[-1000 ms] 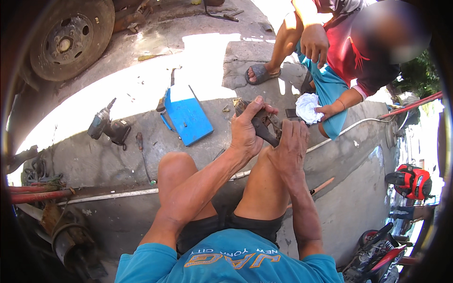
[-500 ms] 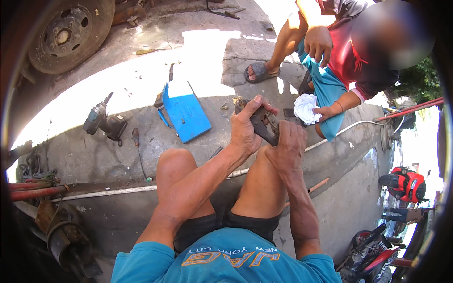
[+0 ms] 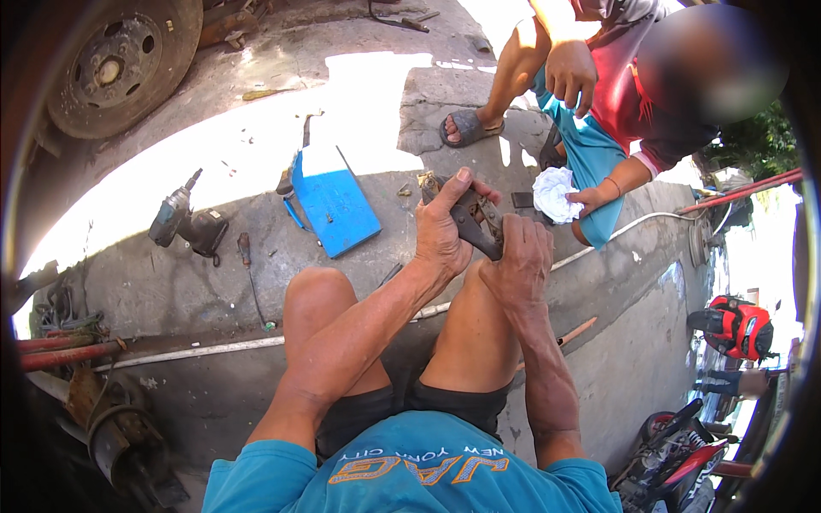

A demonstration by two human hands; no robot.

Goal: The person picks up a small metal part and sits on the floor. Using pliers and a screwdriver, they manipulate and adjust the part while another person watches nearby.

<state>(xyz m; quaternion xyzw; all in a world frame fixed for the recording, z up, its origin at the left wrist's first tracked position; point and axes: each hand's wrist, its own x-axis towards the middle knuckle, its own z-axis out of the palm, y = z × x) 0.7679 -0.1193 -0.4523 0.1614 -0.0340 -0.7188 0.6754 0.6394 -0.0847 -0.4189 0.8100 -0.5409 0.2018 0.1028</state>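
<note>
Above my knees I hold a dark, greasy metal part (image 3: 469, 226) with an open, bracket-like frame and a lighter, worn tip at its left end. My left hand (image 3: 440, 229) is closed round its left side, the thumb lying along the top. Curled fingers of my right hand (image 3: 520, 261) grip its right end, and the knuckles hide what lies under them. Exactly what kind of part it is, I cannot tell. A blue case (image 3: 346, 214) lies on the ground beyond my left hand, with a hammer (image 3: 306, 128) at its far edge.
Left of the case are a cordless driver (image 3: 184, 218) and a screwdriver (image 3: 245, 252). A person (image 3: 611, 111) crouches at the right, holding a white cloth (image 3: 556, 195). A pale pipe (image 3: 222, 346) crosses the ground. Farther out are a wheel (image 3: 120, 68) and a red motorcycle (image 3: 742, 329).
Both my hands keep their hold on the metal part, with hardly any movement. The whole view has shifted slightly.
</note>
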